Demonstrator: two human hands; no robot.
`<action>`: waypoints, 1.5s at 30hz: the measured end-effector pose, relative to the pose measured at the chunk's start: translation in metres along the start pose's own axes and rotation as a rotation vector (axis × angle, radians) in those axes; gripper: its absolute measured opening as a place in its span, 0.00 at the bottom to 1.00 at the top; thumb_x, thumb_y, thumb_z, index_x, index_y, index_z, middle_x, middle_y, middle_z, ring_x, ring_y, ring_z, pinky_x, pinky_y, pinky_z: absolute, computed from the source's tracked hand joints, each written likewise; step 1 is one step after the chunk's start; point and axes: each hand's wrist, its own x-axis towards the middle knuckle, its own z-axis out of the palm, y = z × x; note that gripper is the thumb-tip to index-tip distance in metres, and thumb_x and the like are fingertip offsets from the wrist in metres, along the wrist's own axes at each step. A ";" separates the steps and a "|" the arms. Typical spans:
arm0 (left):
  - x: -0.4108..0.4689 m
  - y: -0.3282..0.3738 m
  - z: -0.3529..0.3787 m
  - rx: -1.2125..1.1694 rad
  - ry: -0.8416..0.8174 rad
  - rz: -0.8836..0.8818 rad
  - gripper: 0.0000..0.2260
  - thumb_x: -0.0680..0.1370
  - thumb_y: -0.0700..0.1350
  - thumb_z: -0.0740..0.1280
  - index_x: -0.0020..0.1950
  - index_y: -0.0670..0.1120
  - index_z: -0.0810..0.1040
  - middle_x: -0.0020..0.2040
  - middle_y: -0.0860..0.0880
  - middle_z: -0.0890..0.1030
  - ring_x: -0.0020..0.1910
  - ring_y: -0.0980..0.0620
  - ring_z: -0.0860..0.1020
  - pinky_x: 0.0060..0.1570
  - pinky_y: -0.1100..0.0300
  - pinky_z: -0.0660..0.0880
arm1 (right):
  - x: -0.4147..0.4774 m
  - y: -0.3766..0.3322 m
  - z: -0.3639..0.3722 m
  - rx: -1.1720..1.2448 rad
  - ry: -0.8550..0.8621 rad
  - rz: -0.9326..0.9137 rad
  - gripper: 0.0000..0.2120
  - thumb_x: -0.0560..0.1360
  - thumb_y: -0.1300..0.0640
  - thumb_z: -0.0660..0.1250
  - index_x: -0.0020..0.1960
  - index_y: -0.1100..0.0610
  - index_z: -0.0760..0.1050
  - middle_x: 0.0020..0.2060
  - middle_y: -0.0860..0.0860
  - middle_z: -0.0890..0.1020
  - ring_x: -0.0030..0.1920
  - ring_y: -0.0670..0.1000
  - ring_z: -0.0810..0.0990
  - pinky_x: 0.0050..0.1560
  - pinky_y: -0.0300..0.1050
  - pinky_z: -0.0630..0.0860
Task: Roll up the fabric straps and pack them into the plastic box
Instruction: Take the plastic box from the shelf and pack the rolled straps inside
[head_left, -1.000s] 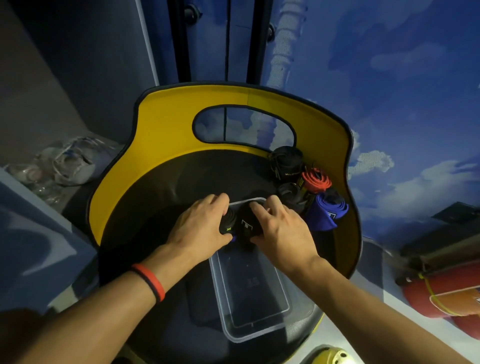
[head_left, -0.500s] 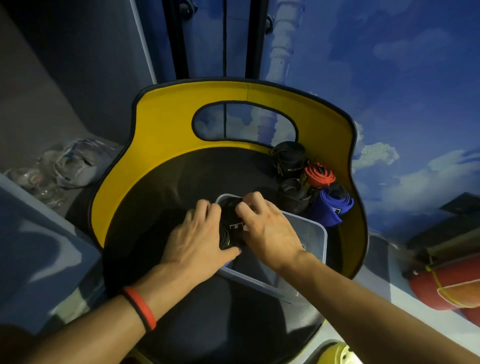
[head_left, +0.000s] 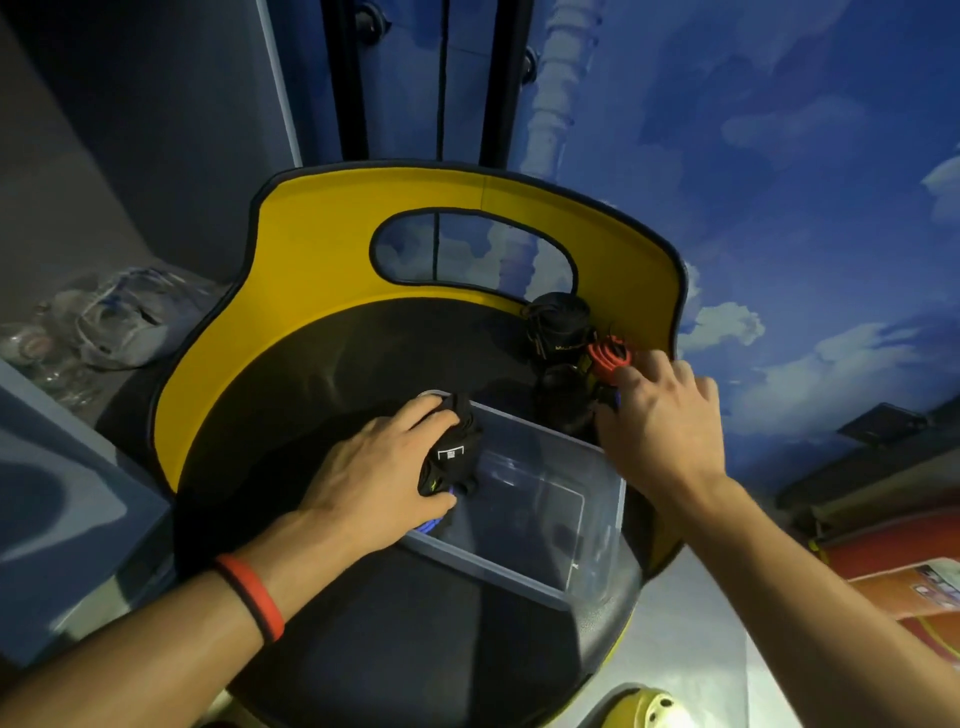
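Observation:
A clear plastic box lies on the black seat of a yellow-backed chair. My left hand presses a rolled black strap into the box's left end, with a bit of blue strap showing under it. Over the rolls at the chair's back right, my right hand has its fingers spread, covering the blue roll. An orange-red roll sits at its fingertips, and two black rolls stand just left of it. Whether the right hand grips anything is hidden.
A crumpled plastic bag lies on the floor at the left. A grey panel stands at the near left. An orange-red cylinder lies at the right, a yellow object at the bottom. A blue cloud-painted wall is behind the chair.
My right hand has left the black roll and moved right to the pile of rolls. My left hand stays on the black roll in the box.

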 end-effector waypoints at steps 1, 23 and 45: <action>0.000 0.000 0.000 -0.008 0.004 -0.001 0.37 0.73 0.58 0.75 0.78 0.58 0.62 0.80 0.63 0.54 0.70 0.53 0.71 0.63 0.56 0.75 | -0.001 0.009 0.004 -0.057 -0.061 0.035 0.16 0.76 0.46 0.67 0.57 0.54 0.78 0.53 0.54 0.76 0.55 0.59 0.74 0.55 0.55 0.69; -0.002 0.003 0.003 0.050 0.029 0.014 0.35 0.74 0.63 0.72 0.77 0.59 0.63 0.79 0.63 0.57 0.66 0.51 0.75 0.58 0.54 0.77 | -0.042 0.004 -0.058 0.297 -0.022 -0.079 0.29 0.64 0.41 0.78 0.54 0.52 0.67 0.50 0.52 0.74 0.50 0.57 0.71 0.39 0.54 0.77; -0.006 0.012 0.005 0.054 0.055 -0.055 0.22 0.82 0.52 0.64 0.77 0.58 0.66 0.81 0.62 0.59 0.67 0.52 0.77 0.57 0.53 0.78 | -0.059 -0.057 -0.010 0.755 -0.608 -0.475 0.12 0.76 0.48 0.73 0.56 0.48 0.76 0.56 0.44 0.76 0.54 0.45 0.76 0.56 0.43 0.77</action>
